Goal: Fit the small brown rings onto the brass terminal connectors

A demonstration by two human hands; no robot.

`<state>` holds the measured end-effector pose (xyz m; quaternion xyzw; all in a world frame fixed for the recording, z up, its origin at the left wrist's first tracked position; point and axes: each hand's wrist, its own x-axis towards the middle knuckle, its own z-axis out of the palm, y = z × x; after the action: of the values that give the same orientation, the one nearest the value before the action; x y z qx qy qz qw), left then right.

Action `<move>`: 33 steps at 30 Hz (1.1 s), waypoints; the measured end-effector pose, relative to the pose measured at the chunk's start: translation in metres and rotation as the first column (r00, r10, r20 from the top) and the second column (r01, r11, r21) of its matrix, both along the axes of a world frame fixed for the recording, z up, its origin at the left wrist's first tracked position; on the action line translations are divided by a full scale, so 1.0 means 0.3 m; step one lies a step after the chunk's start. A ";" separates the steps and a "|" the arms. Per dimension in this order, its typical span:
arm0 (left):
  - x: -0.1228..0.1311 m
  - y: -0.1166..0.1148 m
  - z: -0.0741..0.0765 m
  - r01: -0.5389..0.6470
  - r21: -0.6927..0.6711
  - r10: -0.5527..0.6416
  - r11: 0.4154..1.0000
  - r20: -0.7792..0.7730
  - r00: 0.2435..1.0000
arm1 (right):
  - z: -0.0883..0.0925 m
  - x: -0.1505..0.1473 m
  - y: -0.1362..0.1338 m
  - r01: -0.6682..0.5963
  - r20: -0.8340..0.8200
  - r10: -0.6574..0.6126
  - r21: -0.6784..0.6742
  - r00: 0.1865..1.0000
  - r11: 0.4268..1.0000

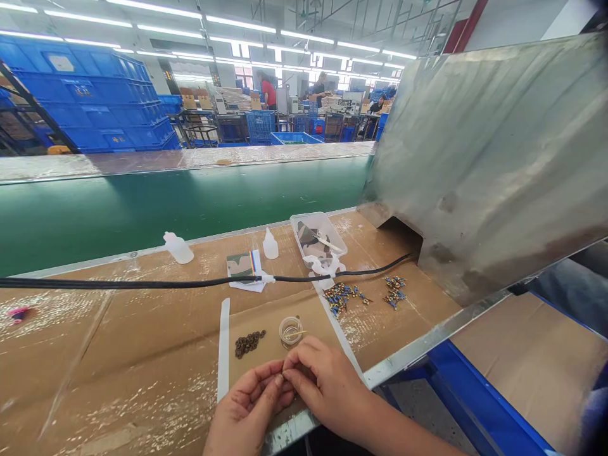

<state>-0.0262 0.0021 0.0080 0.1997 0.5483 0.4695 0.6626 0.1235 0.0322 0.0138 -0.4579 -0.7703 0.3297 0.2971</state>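
My left hand (249, 405) and my right hand (323, 380) meet at the near edge of the cardboard-covered bench (118, 354). Their fingertips pinch together on a tiny part that I cannot make out. Just beyond them lies a heap of small dark rings (248, 342) and a small clear round dish (291, 330) with a thin stick in it. Farther right lie two piles of small blue and yellow parts (342, 296) (395, 290).
A black cable (142, 283) runs across the bench. Behind it stand two small white dropper bottles (178, 247) (270, 244), a clear plastic tray (317, 236) and a green conveyor belt (142, 209). A large metal chute (489, 164) rises at right. Blue crates and people are far behind.
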 end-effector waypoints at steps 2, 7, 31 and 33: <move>0.001 -0.002 0.001 0.008 -0.016 -0.008 1.000 -0.001 1.000 | 0.000 0.003 0.000 -0.032 0.008 0.032 0.013 0.999 0.999; -0.004 0.001 -0.005 0.008 -0.022 -0.008 1.000 0.008 1.000 | -0.011 0.000 -0.005 -0.039 -0.026 0.039 0.020 0.999 0.999; -0.007 -0.008 -0.022 -0.002 0.035 0.001 0.999 0.034 0.999 | 0.003 -0.012 -0.024 0.066 -0.081 -0.068 -0.026 0.994 0.997; -0.007 -0.009 -0.026 0.001 0.048 -0.003 0.999 0.029 1.000 | 0.001 -0.012 -0.022 0.077 -0.087 -0.079 -0.028 0.993 0.997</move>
<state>-0.0283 -0.0007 0.0003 0.2092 0.5269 0.4847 0.6661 0.1200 0.0255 0.0142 -0.4762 -0.7339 0.3471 0.3379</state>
